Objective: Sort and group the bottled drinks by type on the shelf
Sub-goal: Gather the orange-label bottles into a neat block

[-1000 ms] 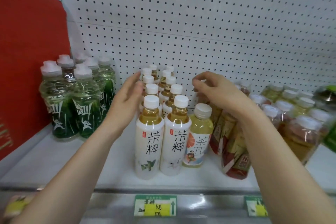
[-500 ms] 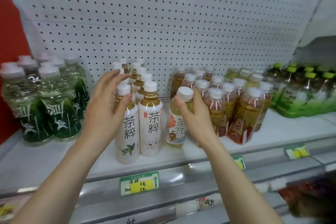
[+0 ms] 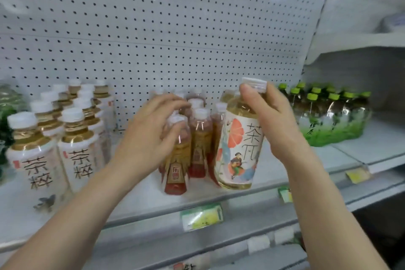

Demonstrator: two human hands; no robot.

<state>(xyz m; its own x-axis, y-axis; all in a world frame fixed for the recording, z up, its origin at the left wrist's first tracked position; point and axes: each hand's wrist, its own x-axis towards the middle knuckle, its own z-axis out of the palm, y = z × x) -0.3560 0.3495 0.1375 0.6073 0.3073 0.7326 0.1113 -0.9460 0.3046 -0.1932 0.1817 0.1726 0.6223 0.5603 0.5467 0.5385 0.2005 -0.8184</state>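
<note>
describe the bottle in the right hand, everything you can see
The clear plastic bottle of pale yellow drink has a white ribbed cap and a white label with a pink citrus slice, dark characters and a figure. It tilts at the front of the pale shelf; the right hand grips its neck.

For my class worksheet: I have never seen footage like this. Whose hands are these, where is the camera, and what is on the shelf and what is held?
No machine: a person wears a camera on the head, looking down at their two hands. The right hand holds a tea bottle with a grapefruit picture by its neck. The left hand curls over the caps of the red-label bottles; whether it grips one is unclear. On the shelf, white-label bottles stand left, green-capped bottles right.
</note>
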